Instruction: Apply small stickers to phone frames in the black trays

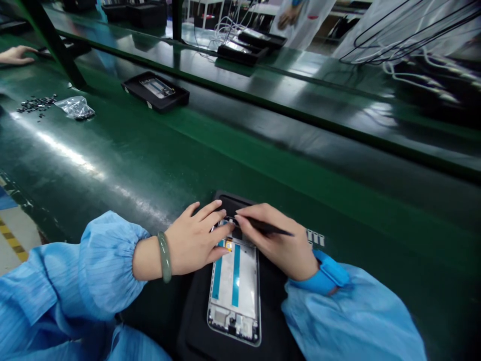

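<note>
An opened phone frame [248, 281] with a silver metal back and two blue adhesive strips [236, 276] lies in a black tray [197, 321]. My left hand [197, 240] rests with fingers spread over the frame's upper left part, fingertips near its top end. Between the thumb and fingers of my right hand [280, 240] are slim black tweezers [270, 228], their rear end pointing right. Their tips reach toward the top of the frame, close to my left fingertips, and are largely hidden. A small orange flex piece [229, 245] shows beside my left thumb.
Small silver parts [315, 237] lie right of the tray. Farther off are another black tray [156, 91] with a phone frame, a clear plastic bag [77, 107] and scattered small black parts [37, 104]. A green post [50, 42] and raised rail cross the bench. Another person's hand [17, 55] is at far left.
</note>
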A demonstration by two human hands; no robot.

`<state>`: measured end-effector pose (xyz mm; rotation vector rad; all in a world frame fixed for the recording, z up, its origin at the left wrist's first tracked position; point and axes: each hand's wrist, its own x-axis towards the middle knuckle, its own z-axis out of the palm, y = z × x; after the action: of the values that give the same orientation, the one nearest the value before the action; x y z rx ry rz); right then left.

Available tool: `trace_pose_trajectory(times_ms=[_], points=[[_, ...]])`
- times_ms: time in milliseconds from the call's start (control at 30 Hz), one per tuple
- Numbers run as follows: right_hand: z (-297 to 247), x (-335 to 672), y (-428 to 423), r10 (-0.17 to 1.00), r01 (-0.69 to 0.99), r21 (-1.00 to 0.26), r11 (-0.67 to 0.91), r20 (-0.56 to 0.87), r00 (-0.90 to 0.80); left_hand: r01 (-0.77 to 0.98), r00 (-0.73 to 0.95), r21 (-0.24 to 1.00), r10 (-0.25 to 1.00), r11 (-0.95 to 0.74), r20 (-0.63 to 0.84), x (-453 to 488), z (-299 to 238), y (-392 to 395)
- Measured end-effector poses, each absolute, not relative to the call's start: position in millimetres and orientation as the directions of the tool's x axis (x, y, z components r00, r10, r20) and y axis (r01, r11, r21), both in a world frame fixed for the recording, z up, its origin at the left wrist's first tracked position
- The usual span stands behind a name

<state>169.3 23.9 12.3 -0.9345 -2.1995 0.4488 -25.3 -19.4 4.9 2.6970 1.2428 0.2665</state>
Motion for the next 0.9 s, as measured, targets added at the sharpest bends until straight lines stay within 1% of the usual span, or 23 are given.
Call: trace_pose_trajectory(times_ms=[67, 133, 433, 667, 900], points=[[9.1, 171.4, 24.6, 0.791, 0.515, -0.601, 0.611, 0.471, -0.389, 0.737, 0.637, 0.211, 0.764, -0.642, 0.103, -25.3, 4.3, -19.5], [6.0, 172.7, 26.2, 0.821, 0.524, -0.632, 0.570, 0.456, -0.344, 0.739, 0.634, 0.209, 0.766, -0.640, 0.105, -25.4, 3.7, -19.5], [-1.4, 171.7, 29.9, 0.807, 0.493, -0.640, 0.589, 0.443, -0.390, 0.737, 0.637, 0.213, 0.764, -0.642, 0.099, -25.8, 3.4, -19.8], [2.1, 167.4, 28.3, 0.777, 0.515, -0.582, 0.629, 0.449, -0.442, 0.741, 0.636, 0.217, 0.768, -0.636, 0.079, -25.1, 4.4, -19.4], [0.7, 162.7, 29.6, 0.781, 0.498, -0.602, 0.624, 0.469, -0.413, 0.743, 0.634, 0.211, 0.769, -0.635, 0.082, -25.2, 5.4, -19.6]])
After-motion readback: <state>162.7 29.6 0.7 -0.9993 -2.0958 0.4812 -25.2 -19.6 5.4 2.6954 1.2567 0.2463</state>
